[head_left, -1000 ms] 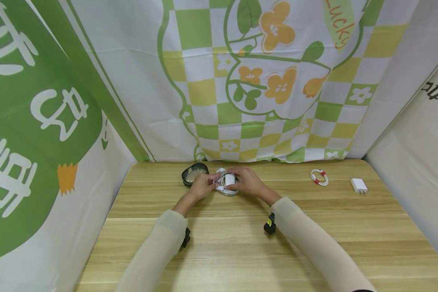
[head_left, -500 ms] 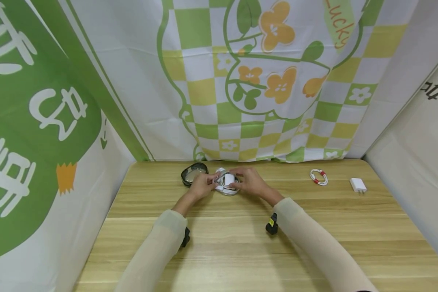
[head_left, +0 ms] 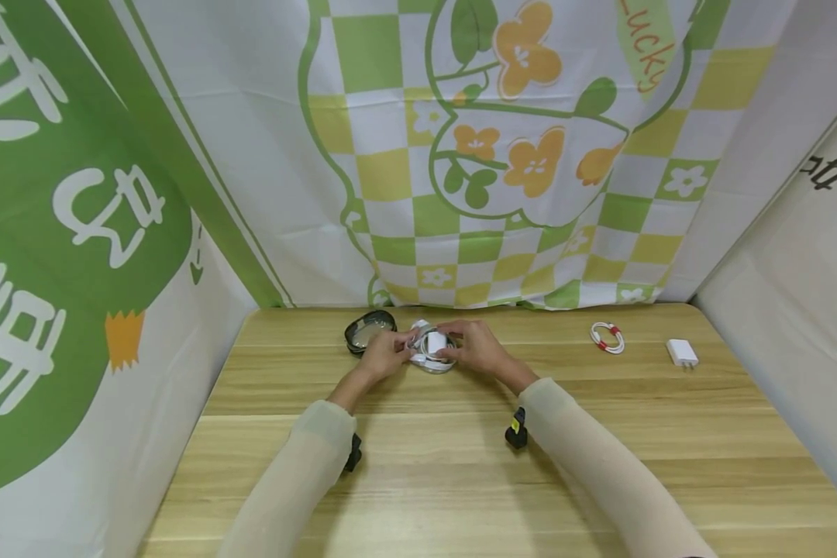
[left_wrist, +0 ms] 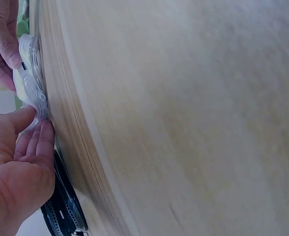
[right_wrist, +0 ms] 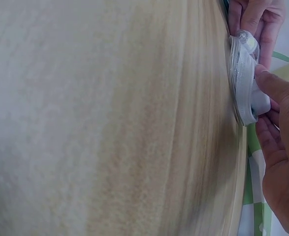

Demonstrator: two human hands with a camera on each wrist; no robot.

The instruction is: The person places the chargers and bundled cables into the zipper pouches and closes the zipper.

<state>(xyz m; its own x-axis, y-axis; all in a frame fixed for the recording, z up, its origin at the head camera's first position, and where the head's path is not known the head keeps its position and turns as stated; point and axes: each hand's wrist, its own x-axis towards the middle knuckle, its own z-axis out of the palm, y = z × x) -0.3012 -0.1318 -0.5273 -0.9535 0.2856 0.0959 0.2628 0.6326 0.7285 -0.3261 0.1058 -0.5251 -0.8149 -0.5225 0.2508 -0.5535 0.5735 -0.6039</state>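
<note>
A small clear pouch with a whitish zip edge [right_wrist: 243,78] lies near the table's far side, between both hands. Inside it are a coiled white cable [head_left: 428,358] and a white charger [head_left: 436,343]. My left hand [head_left: 384,355] pinches the pouch's left rim between thumb and fingers, plainly seen in the left wrist view. From the other side, my right hand [head_left: 481,349] has thumb and fingers on opposite sides of the charger. In the left wrist view, the right thumb [left_wrist: 10,54] presses beside a dark port. How deep the charger sits is partly hidden.
A black-rimmed case [head_left: 370,332] stands open just left of the pouch. To the right, a white cable coil with red ties [head_left: 607,339] and another white charger [head_left: 682,353] lie on the wooden table [head_left: 432,480]. Printed cloth walls [head_left: 474,248] stand behind and beside it.
Both hands stay at the pouch. The right fingers have shifted slightly around the charger, and more of the cable coil shows than a second ago.
</note>
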